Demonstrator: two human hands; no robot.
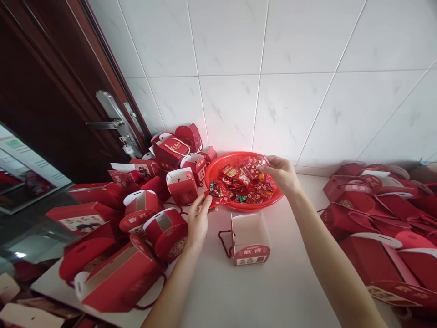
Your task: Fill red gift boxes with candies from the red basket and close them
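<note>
- My left hand (199,218) is pinched, thumb against fingers, on a shiny red wrapped sweet (218,191) with a dark patch in its printing.
- My right hand (282,175) is pinched on a red spotted packet (256,167), its pale dots showing clearly. My two hands are well apart from each other.
- Between my hands sits a round red plastic basket (251,208) with holes in its sides. The spotted packet is over its far right part, and the wrapped sweet is at its near left rim.
- Inside the basket, between my hands, lies a heap of small wrapped sweets (241,182), mostly red, with a bit of green and some gold.
- Nearer to me than both hands, and between my forearms, an open red box (252,256) stands just beside the basket. Its pale inside shows, and its front carries pale Chinese characters. A dark red cord handle (223,246) sticks out on the side toward my left hand.
- All this rests on a white table (287,287).
- To the left of my left hand, many red boxes (182,187) crowd together, several with open tops.
- To the right of my right forearm lies another pile of red boxes (372,257).
- Beyond my hands rises a white tiled wall (232,36); far left is a dark wooden door (44,77) with a metal handle (105,124).
</note>
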